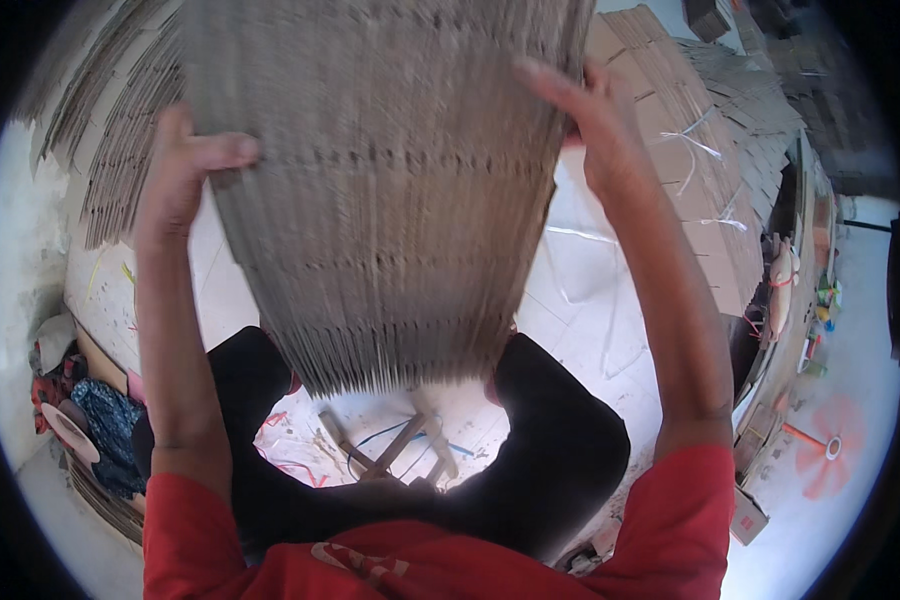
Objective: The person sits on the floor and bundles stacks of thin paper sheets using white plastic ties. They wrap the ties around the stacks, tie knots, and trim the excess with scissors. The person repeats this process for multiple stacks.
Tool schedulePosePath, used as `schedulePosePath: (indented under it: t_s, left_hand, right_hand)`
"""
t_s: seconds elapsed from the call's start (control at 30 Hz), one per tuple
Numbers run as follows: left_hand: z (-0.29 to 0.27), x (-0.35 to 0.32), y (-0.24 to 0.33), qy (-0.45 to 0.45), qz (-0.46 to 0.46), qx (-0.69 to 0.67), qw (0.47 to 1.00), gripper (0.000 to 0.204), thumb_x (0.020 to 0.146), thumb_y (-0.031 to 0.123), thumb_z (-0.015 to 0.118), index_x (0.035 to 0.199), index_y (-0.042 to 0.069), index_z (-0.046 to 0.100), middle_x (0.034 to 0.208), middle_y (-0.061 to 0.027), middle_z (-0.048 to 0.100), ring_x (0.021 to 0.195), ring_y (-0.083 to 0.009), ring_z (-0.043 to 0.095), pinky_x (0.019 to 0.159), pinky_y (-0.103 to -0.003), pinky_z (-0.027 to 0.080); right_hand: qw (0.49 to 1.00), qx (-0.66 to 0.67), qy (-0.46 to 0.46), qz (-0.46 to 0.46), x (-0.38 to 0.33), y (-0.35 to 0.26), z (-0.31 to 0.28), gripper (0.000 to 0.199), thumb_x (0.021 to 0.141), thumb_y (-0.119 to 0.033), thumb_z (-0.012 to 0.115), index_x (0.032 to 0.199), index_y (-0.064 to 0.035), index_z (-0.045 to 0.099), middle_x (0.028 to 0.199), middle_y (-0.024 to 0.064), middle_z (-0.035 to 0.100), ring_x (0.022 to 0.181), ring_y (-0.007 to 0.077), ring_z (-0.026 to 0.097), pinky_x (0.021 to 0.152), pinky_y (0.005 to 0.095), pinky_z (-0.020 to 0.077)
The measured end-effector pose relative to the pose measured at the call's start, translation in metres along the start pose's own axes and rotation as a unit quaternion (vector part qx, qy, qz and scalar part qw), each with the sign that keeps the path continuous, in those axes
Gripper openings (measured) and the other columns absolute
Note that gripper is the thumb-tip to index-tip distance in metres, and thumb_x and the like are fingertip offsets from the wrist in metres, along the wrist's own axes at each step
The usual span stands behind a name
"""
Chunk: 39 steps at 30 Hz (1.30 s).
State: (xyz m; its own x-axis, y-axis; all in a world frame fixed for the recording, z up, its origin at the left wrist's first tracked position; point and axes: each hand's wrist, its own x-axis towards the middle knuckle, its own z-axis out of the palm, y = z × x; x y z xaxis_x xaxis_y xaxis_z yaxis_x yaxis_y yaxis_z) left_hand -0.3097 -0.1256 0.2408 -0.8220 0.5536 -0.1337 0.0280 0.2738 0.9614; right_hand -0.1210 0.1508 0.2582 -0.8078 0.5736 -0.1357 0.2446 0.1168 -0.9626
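A thick stack of flattened cardboard boxes (380,200) stands up before me between my knees, its layered edges facing me. My left hand (192,165) is closed on the stack's left side, the thumb lying over the near edges. On the opposite side my right hand (595,115) grips the stack, also with its thumb across the front. The other fingers of both hands are partly hidden behind the cardboard. The top of the stack runs out of view, and its surface is a little smeared by motion.
More flattened cardboard lies in piles at the left (135,150) and right (685,150), the right one with white ties. Wooden bars (395,450) and a blue strap lie between my feet. Cloth items (110,430) sit at the left wall; an orange fan (832,447) is at the right.
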Motion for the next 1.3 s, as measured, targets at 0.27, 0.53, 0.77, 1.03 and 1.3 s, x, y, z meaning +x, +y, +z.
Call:
schedulePosePath:
  t_s: [0.27,0.53,0.77,1.03,1.3]
  left_hand:
    - [0.124,0.042,-0.22,-0.161,-0.176,0.002,0.971,0.075,0.056,0.025,0.081,0.115,-0.007,0.048,0.098,-0.0159,0.061,0.092,-0.0245,0.059,0.086,-0.033,0.044]
    - [0.122,0.037,-0.262,-0.168,-0.199,-0.047,0.964,0.086,0.053,0.02,0.084,0.122,-0.011,0.043,0.112,-0.0197,0.058,0.105,-0.0288,0.056,0.096,-0.035,0.041]
    - [0.1,0.042,-0.261,-0.16,-0.242,-0.056,0.956,0.071,0.056,0.018,0.081,0.113,-0.012,0.051,0.104,-0.0185,0.061,0.098,-0.0271,0.059,0.09,-0.034,0.043]
    - [0.091,0.073,-0.29,-0.149,-0.138,0.026,0.979,0.071,0.05,0.019,0.085,0.109,-0.01,0.056,0.098,-0.0181,0.064,0.089,-0.0256,0.062,0.086,-0.035,0.047]
    - [0.089,0.07,-0.265,-0.192,-0.206,0.048,0.958,0.064,0.058,0.025,0.079,0.106,-0.011,0.057,0.094,-0.0189,0.063,0.086,-0.0273,0.062,0.082,-0.035,0.048]
  right_hand:
    - [0.978,0.042,0.004,0.205,0.013,0.263,0.024,0.067,0.069,-0.036,0.074,0.118,0.0022,0.049,0.107,0.0108,0.06,0.099,0.0213,0.058,0.086,0.0308,0.0432]
    - [0.983,0.031,0.009,0.183,0.003,0.306,0.049,0.067,0.072,-0.035,0.071,0.123,0.0004,0.045,0.108,0.0133,0.06,0.101,0.026,0.057,0.089,0.0333,0.0409]
    - [0.974,-0.122,0.048,0.185,0.005,0.313,0.076,0.065,0.073,-0.045,0.066,0.117,-0.0001,0.046,0.103,0.0207,0.061,0.098,0.0359,0.058,0.083,0.0397,0.0425]
    - [0.989,-0.087,0.015,0.121,0.033,0.32,0.074,0.057,0.072,-0.042,0.068,0.108,-0.0001,0.054,0.096,0.017,0.064,0.092,0.029,0.061,0.08,0.0375,0.0448]
    - [0.983,0.015,0.012,0.184,0.032,0.315,0.074,0.057,0.071,-0.041,0.071,0.103,0.0044,0.058,0.095,0.0149,0.065,0.088,0.0223,0.062,0.08,0.0326,0.0454]
